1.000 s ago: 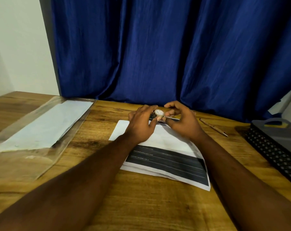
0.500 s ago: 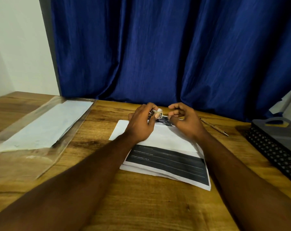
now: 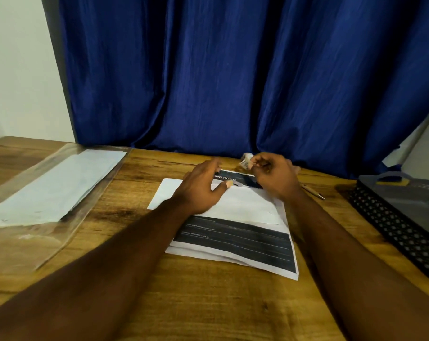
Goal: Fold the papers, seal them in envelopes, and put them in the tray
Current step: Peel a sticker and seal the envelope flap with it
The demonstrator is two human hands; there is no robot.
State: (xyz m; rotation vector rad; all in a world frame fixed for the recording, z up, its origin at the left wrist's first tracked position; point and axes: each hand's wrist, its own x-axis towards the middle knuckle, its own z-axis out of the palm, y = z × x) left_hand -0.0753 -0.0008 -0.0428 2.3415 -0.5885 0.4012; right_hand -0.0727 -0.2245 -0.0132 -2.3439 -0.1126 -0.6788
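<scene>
A deep blue curtain (image 3: 233, 82) hangs in folds behind the wood-grain bench (image 3: 208, 303). A smooth white envelope (image 3: 247, 205) lies flat at its middle, on top of printed papers (image 3: 233, 242) with dark bands. The left hand (image 3: 201, 190) rests on the envelope's far left part, fingers straight and spread. The right hand (image 3: 275, 175), over its far edge, pinches a small pale object (image 3: 246, 161). A black mesh tray (image 3: 393, 227) sits well to the right.
</scene>
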